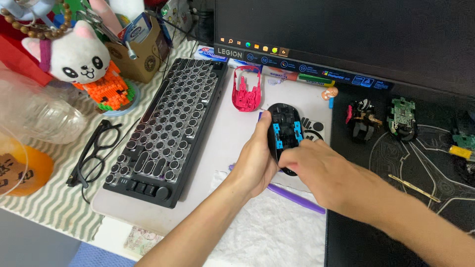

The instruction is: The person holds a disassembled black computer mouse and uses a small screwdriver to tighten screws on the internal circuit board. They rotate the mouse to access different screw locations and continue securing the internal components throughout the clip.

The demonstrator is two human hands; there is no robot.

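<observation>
A black computer mouse base (284, 129) with blue inner parts lies on the closed grey laptop (217, 148). My left hand (255, 160) grips its left side, thumb up along the edge. My right hand (314, 165) closes over its near right end, fingers pressing on the shell. A pink skeleton mouse shell (246, 89) lies just beyond, near the monitor (346, 34). A purple pen-like tool (294, 198) sits under my hands.
A black round-key keyboard (170, 126) lies to the left, black glasses (94, 153) beside it. A green circuit board (402, 117) and black mouse parts (362, 121) rest on the black desk mat (420, 168), with a gold tool (413, 188). A plush cat (74, 54) and plastic bottle (34, 113) stand far left.
</observation>
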